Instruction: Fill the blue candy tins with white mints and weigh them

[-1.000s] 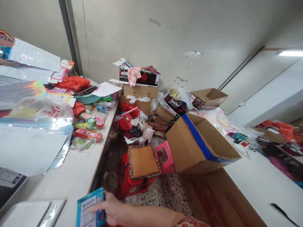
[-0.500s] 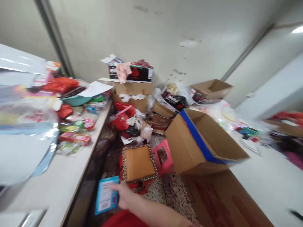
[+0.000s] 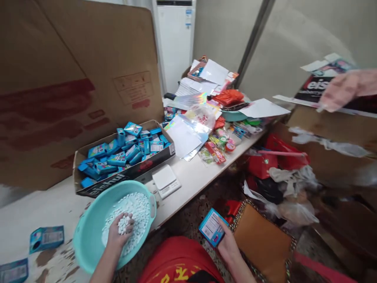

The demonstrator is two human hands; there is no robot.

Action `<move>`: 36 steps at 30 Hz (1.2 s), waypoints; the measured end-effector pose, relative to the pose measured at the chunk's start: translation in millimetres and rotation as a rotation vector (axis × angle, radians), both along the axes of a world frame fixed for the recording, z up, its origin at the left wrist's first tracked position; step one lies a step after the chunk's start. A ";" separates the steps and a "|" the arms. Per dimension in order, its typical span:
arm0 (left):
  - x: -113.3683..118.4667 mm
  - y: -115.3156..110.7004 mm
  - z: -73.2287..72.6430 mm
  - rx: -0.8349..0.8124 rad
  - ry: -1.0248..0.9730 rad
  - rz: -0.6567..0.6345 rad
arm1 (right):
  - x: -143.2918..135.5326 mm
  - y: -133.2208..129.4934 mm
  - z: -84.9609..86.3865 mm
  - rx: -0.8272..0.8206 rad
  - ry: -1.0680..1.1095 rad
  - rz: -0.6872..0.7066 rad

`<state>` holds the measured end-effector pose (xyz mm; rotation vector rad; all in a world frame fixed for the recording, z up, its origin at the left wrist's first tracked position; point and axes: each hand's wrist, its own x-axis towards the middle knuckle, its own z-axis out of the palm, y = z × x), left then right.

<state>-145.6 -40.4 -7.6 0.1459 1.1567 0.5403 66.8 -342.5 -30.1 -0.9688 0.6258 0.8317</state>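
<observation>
Holding a blue packet (image 3: 211,227) just off the counter's (image 3: 193,179) front edge: right hand (image 3: 228,244) pinches its side, contents cannot be told. Left hand (image 3: 116,232) curls round white pellets (image 3: 125,225), a handful gathered but not clear of the basin (image 3: 77,237); many more lie inside. Behind the basin, a carton (image 3: 134,177) sits heaped with similar packets (image 3: 117,158), filled or not unclear. Two loose packets (image 3: 50,237) near the counter's left end.
</observation>
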 end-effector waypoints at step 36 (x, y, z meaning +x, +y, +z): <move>47.9 22.1 64.0 0.515 -0.034 0.733 | -33.0 283.9 56.7 0.144 -1.858 1.499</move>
